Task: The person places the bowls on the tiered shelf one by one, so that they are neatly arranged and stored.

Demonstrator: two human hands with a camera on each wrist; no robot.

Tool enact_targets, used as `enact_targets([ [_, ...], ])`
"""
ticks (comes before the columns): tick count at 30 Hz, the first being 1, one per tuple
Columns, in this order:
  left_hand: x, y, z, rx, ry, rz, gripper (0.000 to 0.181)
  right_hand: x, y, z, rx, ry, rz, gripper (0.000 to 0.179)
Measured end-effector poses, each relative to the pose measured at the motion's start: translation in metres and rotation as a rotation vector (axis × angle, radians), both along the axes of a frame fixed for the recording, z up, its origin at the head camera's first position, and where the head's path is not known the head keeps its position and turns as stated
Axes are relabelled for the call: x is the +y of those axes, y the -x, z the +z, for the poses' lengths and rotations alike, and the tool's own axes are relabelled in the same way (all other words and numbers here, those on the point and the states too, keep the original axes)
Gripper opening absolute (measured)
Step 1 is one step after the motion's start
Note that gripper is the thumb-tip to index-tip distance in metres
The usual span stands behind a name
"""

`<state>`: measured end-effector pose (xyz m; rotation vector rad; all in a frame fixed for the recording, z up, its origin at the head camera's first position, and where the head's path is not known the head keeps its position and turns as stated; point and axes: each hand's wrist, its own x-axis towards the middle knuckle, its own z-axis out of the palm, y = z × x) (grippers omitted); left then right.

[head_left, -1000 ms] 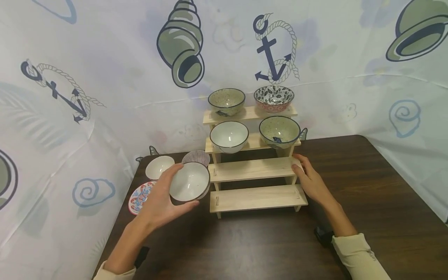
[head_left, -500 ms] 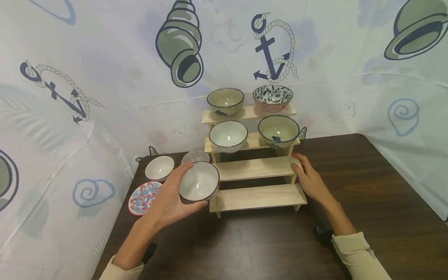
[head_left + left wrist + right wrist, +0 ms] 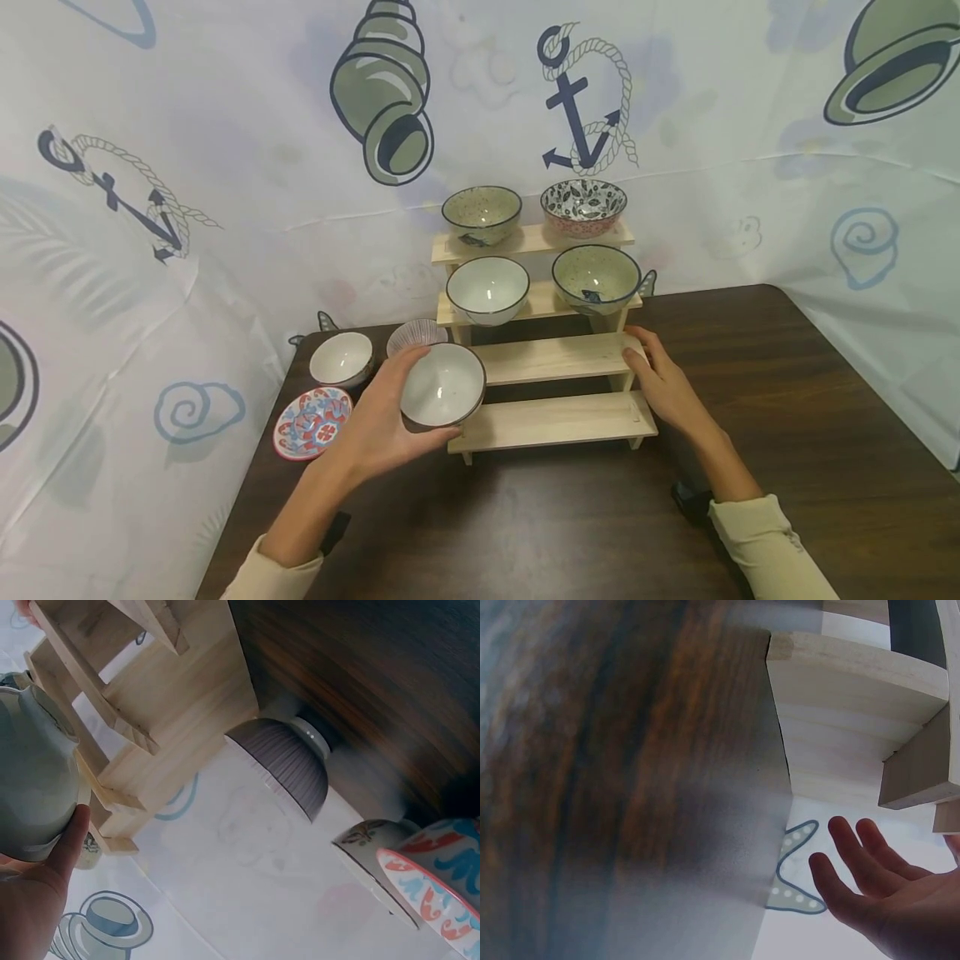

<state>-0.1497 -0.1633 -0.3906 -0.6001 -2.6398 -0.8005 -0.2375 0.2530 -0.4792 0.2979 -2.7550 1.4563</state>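
My left hand (image 3: 378, 421) grips a white bowl with a dark rim (image 3: 444, 385), thumb on its near side and fingers on its far side. The bowl is tilted toward the head camera, in front of the left end of the stepped wooden stand (image 3: 555, 421). In the left wrist view the bowl's pale outside (image 3: 34, 776) shows at the left edge. My right hand (image 3: 667, 383) holds the right end of the stand's second shelf from the bottom with thumb and forefinger. Its other fingers (image 3: 855, 855) extend loosely beside the stand in the right wrist view.
Two bowls stand on the top shelf: a speckled green one (image 3: 482, 215) and a leaf-patterned one (image 3: 583, 207). Below are a white bowl (image 3: 487, 290) and another green bowl (image 3: 596, 279). Left on the table: a white bowl (image 3: 341, 358), a striped bowl (image 3: 417, 335), a red-and-blue patterned dish (image 3: 312, 422).
My left hand has carried the white bowl rightward, from left of the stand to overlapping the left ends of its lower shelves. My right hand has stayed at the shelf end.
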Motion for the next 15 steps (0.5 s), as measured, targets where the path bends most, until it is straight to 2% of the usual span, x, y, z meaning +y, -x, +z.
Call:
enact_targets([
  [15, 0.021, 0.007, -0.003, 0.017, -0.035, -0.032, 0.107, 0.001, 0.000, 0.001, -0.003, 0.007, 0.002, 0.060],
])
